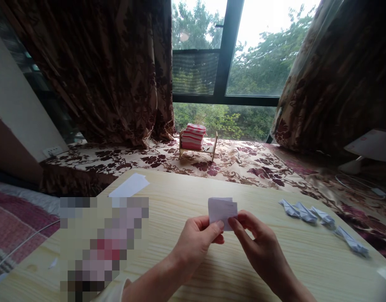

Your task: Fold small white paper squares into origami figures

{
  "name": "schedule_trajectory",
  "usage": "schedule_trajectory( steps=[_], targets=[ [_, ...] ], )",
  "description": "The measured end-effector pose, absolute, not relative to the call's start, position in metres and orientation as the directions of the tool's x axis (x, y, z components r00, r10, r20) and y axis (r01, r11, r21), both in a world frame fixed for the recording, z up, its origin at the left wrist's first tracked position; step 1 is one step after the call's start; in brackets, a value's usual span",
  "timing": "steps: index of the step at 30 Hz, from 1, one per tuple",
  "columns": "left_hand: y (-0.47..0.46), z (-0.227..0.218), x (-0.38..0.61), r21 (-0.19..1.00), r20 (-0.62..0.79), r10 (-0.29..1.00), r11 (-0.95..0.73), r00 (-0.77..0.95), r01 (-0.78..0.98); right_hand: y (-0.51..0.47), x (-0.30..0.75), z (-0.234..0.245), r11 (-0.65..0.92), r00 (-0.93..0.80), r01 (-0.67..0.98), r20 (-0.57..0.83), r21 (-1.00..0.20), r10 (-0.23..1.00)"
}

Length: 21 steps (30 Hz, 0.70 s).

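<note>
White folded paper (222,211) is held above the table (180,197), pinched at its lower edge by both hands: left hand (195,241) from the left, right hand (258,243) from the right. Four folded shapes (318,220) lie further right.

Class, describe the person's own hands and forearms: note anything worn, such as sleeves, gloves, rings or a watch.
The left hand and right hand are bare: no gloves, rings or watch show. Both forearms are uncovered down to the frame's edge. A pale bit of cloth by the left elbow may be a sleeve; too cropped to tell.
</note>
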<state>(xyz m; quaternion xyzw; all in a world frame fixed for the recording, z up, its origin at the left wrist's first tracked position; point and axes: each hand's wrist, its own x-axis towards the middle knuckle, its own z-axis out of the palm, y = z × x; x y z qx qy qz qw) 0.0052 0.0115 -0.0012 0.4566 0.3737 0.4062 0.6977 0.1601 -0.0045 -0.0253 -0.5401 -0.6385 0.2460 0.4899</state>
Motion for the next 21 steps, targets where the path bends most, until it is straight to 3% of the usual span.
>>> schedule_trajectory(
  steps=[6,12,18,21],
  targets=[
    [0.010,0.000,0.006,0.980,-0.119,0.913,0.172,0.389,-0.104,-0.003,0.160,-0.018,0.208,0.120,0.189,0.233,-0.960,0.965],
    [0.007,0.003,0.004,0.992,-0.103,0.876,0.125,0.471,-0.016,-0.003,0.162,-0.005,0.102,0.157,-0.055,0.092,-0.993,0.983],
    [0.013,0.005,0.002,0.970,-0.065,0.913,0.153,0.404,-0.188,-0.005,0.158,-0.006,0.115,0.167,-0.102,0.097,-0.988,0.981],
    [0.015,0.003,0.001,0.977,-0.051,0.934,0.119,0.354,-0.175,-0.005,0.155,-0.008,0.127,0.156,-0.082,0.113,-0.989,0.981]
  ],
)
